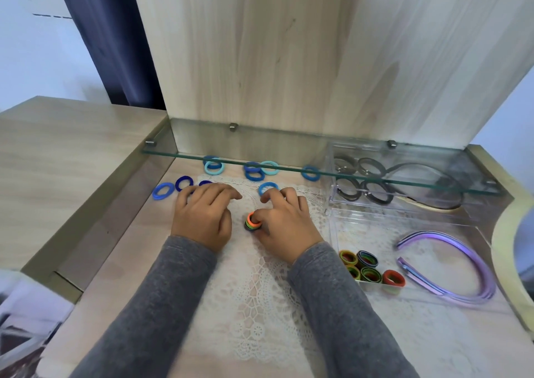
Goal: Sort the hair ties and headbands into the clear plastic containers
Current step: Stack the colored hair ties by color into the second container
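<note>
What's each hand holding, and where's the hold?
Right hand: stack of multicoloured hair ties, a digit threaded through their centre hole. Left hand: nothing visibly held.

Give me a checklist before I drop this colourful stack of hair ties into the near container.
1. Grip: ok, right hand pinches the colourful stack.
2. Room: ok, near container has bare floor.
3. Match: ok, colourful ties already lie inside it.
4. Clearance: ok, purple headbands lie along its right side.
5. Lid: cannot tell.
6. Leftovers: not ok, blue ties lie loose, unsorted.
</note>
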`<act>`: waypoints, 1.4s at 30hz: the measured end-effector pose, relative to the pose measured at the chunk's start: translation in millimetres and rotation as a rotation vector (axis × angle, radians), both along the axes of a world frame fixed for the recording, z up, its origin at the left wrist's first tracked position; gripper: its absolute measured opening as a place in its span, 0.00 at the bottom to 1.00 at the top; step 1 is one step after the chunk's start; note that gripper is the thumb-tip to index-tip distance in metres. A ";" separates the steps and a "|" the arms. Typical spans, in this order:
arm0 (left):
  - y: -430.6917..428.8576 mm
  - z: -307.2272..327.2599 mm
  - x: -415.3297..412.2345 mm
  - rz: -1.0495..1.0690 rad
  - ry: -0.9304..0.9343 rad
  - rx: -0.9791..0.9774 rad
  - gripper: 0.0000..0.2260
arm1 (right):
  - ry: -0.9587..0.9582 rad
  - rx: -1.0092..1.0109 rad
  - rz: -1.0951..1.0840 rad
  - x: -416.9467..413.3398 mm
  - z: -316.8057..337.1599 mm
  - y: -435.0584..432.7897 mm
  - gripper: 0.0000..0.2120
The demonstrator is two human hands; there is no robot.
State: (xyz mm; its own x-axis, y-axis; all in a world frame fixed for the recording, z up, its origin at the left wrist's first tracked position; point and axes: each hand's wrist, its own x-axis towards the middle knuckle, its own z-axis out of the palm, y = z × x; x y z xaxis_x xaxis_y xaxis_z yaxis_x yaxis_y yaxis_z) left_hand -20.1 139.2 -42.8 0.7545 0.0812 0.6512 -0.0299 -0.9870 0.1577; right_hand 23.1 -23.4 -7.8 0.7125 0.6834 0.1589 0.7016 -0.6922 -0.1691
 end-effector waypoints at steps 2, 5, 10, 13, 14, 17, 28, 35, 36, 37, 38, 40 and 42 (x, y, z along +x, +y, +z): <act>-2.7 -0.2 -1.8 -0.016 -0.002 0.014 0.16 | 0.000 0.004 0.005 -2.0 1.2 -2.6 0.10; -9.5 -2.3 -6.5 -0.034 0.026 0.027 0.17 | -0.010 0.009 0.011 -4.4 2.7 -7.7 0.10; -19.4 -10.4 -14.4 -0.066 0.156 0.039 0.21 | -0.030 0.040 0.030 -8.0 3.5 -11.2 0.08; -23.3 -15.0 -18.7 -0.094 0.200 -0.037 0.23 | -0.057 0.034 0.030 -9.9 4.2 -12.0 0.08; -24.5 -15.8 -20.2 -0.109 0.199 -0.059 0.23 | -0.063 0.030 0.032 -10.1 4.5 -12.0 0.08; -29.2 -16.9 -23.5 -0.155 0.208 -0.110 0.24 | -0.075 0.015 0.033 -11.8 5.9 -12.9 0.08; -48.4 -8.0 -26.8 -0.229 0.139 -0.272 0.22 | -0.057 -0.053 0.064 -13.2 27.9 -33.5 0.11; -75.9 15.9 -15.6 -0.320 0.201 -0.328 0.22 | -0.030 -0.069 0.030 -2.8 47.7 -66.1 0.09; -81.4 19.9 -13.5 -0.329 0.224 -0.334 0.22 | -0.020 -0.074 0.021 -1.1 50.7 -71.9 0.09; -87.0 23.4 -11.1 -0.342 0.243 -0.337 0.22 | -0.009 -0.081 0.015 0.6 53.7 -78.3 0.09; -92.7 26.3 -8.4 -0.354 0.259 -0.341 0.22 | 0.003 -0.088 0.008 2.3 56.5 -84.8 0.10; -105.3 31.0 -3.2 -0.378 0.281 -0.351 0.22 | 0.019 -0.102 -0.009 5.6 60.8 -99.0 0.10; -119.4 33.1 3.0 -0.413 0.293 -0.352 0.22 | 0.022 -0.117 -0.038 9.4 63.0 -114.0 0.10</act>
